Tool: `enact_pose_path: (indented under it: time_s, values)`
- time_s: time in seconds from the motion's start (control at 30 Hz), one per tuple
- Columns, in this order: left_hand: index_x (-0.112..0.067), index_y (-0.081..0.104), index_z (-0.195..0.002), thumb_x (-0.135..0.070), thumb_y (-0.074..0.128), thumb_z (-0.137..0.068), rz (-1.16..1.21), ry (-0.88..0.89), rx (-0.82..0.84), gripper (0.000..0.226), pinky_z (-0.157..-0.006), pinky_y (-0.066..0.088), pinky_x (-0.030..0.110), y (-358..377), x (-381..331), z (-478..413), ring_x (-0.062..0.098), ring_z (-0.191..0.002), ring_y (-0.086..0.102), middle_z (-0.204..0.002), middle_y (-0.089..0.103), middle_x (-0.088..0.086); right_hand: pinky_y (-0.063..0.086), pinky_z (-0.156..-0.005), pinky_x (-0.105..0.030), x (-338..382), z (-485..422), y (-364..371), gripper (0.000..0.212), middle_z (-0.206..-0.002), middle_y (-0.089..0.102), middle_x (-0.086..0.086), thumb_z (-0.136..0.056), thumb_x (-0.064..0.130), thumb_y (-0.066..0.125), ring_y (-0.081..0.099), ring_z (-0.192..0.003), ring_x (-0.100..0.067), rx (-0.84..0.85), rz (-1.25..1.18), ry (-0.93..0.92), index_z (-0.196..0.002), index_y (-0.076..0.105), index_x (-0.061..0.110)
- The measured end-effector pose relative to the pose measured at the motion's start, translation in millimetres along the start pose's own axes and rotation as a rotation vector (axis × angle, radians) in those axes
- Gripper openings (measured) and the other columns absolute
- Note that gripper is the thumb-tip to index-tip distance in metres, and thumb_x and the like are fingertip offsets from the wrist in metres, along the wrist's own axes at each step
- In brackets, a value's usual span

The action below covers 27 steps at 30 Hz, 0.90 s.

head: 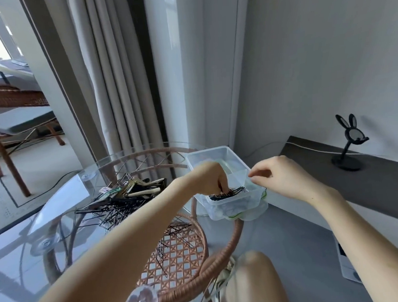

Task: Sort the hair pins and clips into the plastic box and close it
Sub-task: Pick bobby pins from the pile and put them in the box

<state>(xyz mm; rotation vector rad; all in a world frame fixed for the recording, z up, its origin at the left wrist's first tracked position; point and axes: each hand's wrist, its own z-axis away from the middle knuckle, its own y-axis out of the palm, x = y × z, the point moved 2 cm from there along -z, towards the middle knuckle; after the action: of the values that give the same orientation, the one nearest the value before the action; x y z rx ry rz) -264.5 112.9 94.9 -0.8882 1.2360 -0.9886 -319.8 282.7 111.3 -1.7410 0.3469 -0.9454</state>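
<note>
Round glass bench on a woven cane frame, with a cane shelf showing below through the glass. Clear plastic box at the bench's far right edge, lid off, split by a clear divider into a far part and a near part. Small heap of black hair pins in the near part; far part looks bare, though glare makes that hard to judge. What seems to be the lid, clear with a green trim, lying under the box's near end.

Left hand reaching across into the near part, fingers curled down and pinched onto the hair pins there, fingertips touching the heap. Right hand just beside the box's right rim, thumb and forefinger pinched narrow at the divider's top corner; whether actually gripping the plastic, cannot tell.

Left of the box, well apart from it, a loose pile on the glass: thin black pins spread toward the near side, larger clips in black, gold and cream stacked behind them. More stray pins seen over the cane shelf.

Off to the right, a dark counter by the wall, carrying a black rabbit-eared mirror on a stand. Curtains and a window behind the bench.
</note>
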Motion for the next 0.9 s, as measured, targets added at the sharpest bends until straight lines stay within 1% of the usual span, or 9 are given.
enact_pose_path:
  time_s: [0.07,0.17,0.33,0.43,0.53,0.6,0.73,0.8,0.9]
  values:
    - [-0.021,0.075,-0.094,-0.003,0.056,-0.078,-0.083,0.013,0.07,0.031,-0.086,0.054,0.034,-1.0,0.9,-2.8,0.022,-0.094,0.066,-0.103,0.073,0.001,0.044,-0.071,-0.022,4.1,1.1,0.4,0.016,-0.094,0.072,0.011,-0.085,0.028,0.062,0.061,-0.081,-0.005,0.002,0.014,-0.006,-0.097,0.072,0.027]
    - [-0.018,0.075,-0.096,0.005,0.049,-0.078,-0.053,0.032,0.08,0.039,-0.088,0.053,0.041,-7.5,4.6,2.5,0.025,-0.098,0.065,-0.108,0.071,0.002,0.048,-0.078,-0.026,13.5,4.3,-0.1,0.017,-0.098,0.072,0.007,-0.086,0.027,0.061,0.063,-0.089,-0.01,-0.003,0.013,-0.015,-0.099,0.072,0.026]
    - [-0.018,0.073,-0.099,0.001,0.052,-0.082,0.16,0.006,-0.17,0.033,-0.089,0.053,0.034,-31.1,26.9,42.8,0.017,-0.093,0.067,-0.104,0.072,0.003,0.043,-0.069,-0.015,44.6,18.1,2.4,0.017,-0.091,0.072,0.007,-0.088,0.02,0.061,0.06,-0.075,-0.003,-0.064,-0.088,-0.101,-0.099,0.073,0.02]
    - [-0.023,0.073,-0.098,-0.005,0.056,-0.082,0.166,-0.063,-0.328,0.03,-0.09,0.052,0.028,-32.8,58.6,83.0,0.01,-0.092,0.066,-0.106,0.072,-0.001,0.043,-0.069,-0.004,74.3,35.0,18.8,0.019,-0.093,0.07,0.008,-0.087,0.021,0.064,0.061,-0.079,0.001,0.023,-0.179,-0.195,-0.104,0.071,0.017]
    - [-0.022,0.072,-0.101,-0.008,0.057,-0.085,0.165,-0.208,-0.381,0.026,-0.091,0.053,0.033,-20.5,93.5,129.6,0.012,-0.092,0.065,-0.108,0.07,-0.001,0.042,-0.082,-0.011,98.3,47.5,57.4,0.041,-0.115,0.064,0.006,-0.083,0.035,0.067,0.058,-0.098,-0.006,0.232,-0.135,-0.228,-0.121,0.061,0.019]
    - [-0.023,0.068,-0.109,-0.018,0.057,-0.087,0.079,-0.315,-0.339,0.025,-0.094,0.05,0.03,-5.5,112.4,160.2,0.011,-0.094,0.06,-0.113,0.065,-0.001,0.043,-0.094,-0.026,105.9,49.9,89.0,0.065,-0.125,0.054,0.005,-0.077,0.05,0.067,0.052,-0.113,-0.013,0.308,-0.011,-0.198,-0.132,0.048,0.021]
    - [-0.029,0.044,-0.133,-0.05,0.059,-0.08,0.023,-0.631,-0.136,0.06,-0.092,0.048,0.027,33.2,132.4,210.9,0.016,-0.106,0.056,-0.127,0.05,0.005,0.038,-0.101,-0.037,115.2,45.4,138.5,0.096,-0.135,0.04,-0.005,-0.068,0.067,0.064,0.037,-0.125,-0.023,0.305,0.146,-0.073,-0.141,0.028,0.015]
    - [-0.027,0.036,-0.138,-0.048,0.066,-0.076,0.106,-0.691,-0.115,0.073,-0.095,0.046,0.026,48.9,131.5,221.7,0.016,-0.109,0.054,-0.129,0.047,0.006,0.034,-0.106,-0.039,125.6,41.2,153.7,0.107,-0.142,0.034,-0.009,-0.064,0.072,0.061,0.029,-0.132,-0.027,0.269,0.158,-0.069,-0.145,0.02,0.015]
    - [-0.025,0.037,-0.136,-0.03,0.074,-0.074,0.2,-0.683,-0.175,0.073,-0.09,0.047,0.022,57.6,126.3,217.4,0.013,-0.098,0.053,-0.121,0.051,0.004,0.021,-0.114,-0.044,146.2,34.1,169.3,0.119,-0.152,0.022,-0.011,-0.06,0.079,0.056,0.013,-0.142,-0.031,0.294,0.088,-0.077,-0.149,0.009,0.014]
